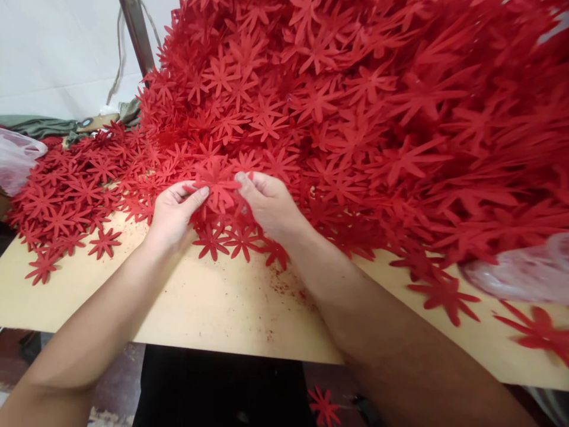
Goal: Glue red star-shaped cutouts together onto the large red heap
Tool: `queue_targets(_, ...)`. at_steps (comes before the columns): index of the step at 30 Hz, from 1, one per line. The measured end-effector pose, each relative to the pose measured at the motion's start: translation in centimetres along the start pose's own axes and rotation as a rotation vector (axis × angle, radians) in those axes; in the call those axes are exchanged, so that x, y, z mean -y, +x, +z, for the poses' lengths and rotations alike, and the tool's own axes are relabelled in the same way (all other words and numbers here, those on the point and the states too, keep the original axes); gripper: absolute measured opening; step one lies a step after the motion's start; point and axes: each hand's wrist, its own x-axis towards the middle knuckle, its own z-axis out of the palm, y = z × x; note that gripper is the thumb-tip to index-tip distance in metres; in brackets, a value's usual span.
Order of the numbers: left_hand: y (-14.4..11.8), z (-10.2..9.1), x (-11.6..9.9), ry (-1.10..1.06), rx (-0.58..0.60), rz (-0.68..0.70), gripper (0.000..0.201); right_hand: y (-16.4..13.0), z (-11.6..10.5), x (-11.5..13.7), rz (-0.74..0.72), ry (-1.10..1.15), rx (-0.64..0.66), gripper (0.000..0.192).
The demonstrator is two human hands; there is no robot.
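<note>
Between my two hands, above the table, is a red flower-shaped cutout (217, 188) with several long petals; it may be more than one layer. My left hand (176, 207) pinches a petal on its left side between thumb and fingers. On the opposite side, my right hand (264, 198) grips a petal with thumb and forefinger. Right behind them rises a large heap of the same red cutouts (320, 101). A few loose cutouts (242, 240) lie on the table just below my hands.
The pale wooden table (213, 308) carries reddish crumbs. A lower pile of darker red cutouts (66, 196) spreads at left. Clear plastic bags lie at the left (18, 157) and right (524, 273) edges. One cutout (323, 406) is below the table's front edge. A metal post (137, 35) stands behind.
</note>
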Motion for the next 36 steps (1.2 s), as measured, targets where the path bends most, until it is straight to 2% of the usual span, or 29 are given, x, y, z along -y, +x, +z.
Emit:
queue_targets(3, 0.7, -0.6, -0.2, -0.013, -0.073, 0.03, 0.03, 0.5, -1.4, -0.1, -0.088, -0.165, -0.218, 0.037)
queue_targets(5, 0.8, -0.7, -0.2, 0.037, -0.098, 0.064, 0.029, 0.8, -2.1, -0.1, -0.197, -0.303, -0.368, 0.025)
queue_targets(7, 0.5, -0.5, -0.1, 0.119, -0.096, 0.106, 0.027, 0.7, -2.2, 0.1, -0.312, -0.421, -0.459, 0.019)
queue_targets(9, -0.1, 0.0, 0.1, 0.203, -0.057, 0.131, 0.025, 0.4, -1.6, 0.4, -0.352, -0.436, -0.401, 0.022)
queue_targets(11, -0.5, 0.4, 0.4, 0.243, 0.001, 0.13, 0.023, -0.1, -0.7, 0.6, -0.289, -0.333, -0.223, 0.02)
queue_targets(13, -0.8, 0.6, 0.6, 0.254, 0.05, 0.107, 0.024, -0.5, 0.2, 0.5, -0.193, -0.238, -0.059, 0.011)
queue_targets(15, -1.0, 0.7, 0.7, 0.255, 0.078, 0.077, 0.026, -0.6, 0.7, 0.3, -0.143, -0.224, -0.009, 0.016)
queue_targets(18, -0.9, 0.8, 0.7, 0.27, 0.098, 0.036, 0.028, -0.3, 0.7, 0.0, -0.156, -0.22, -0.083, 0.028)
queue_targets(22, -0.7, 0.7, 0.7, 0.271, 0.048, 0.027, 0.026, 0.6, -0.1, -0.1, -0.096, -0.032, -0.202, 0.02)
queue_targets(25, -0.4, 0.6, 0.8, 0.272, -0.006, 0.049, 0.018, 1.1, -0.4, 0.0, -0.008, 0.059, -0.284, 0.023)
queue_targets(28, -0.3, 0.5, 0.8, 0.267, -0.02, 0.066, 0.01, 1.2, -0.5, 0.1, 0.007, 0.017, -0.31, 0.029)
queue_targets(32, -0.6, 0.6, 0.6, 0.231, -0.008, 0.082, 0.007, 1.0, -0.5, 0.0, -0.045, -0.095, -0.26, 0.035)
queue_targets(36, -0.8, 0.6, 0.3, 0.164, 0.002, 0.093, 0.009, 0.9, -0.8, -0.2, -0.066, -0.183, -0.318, 0.051)
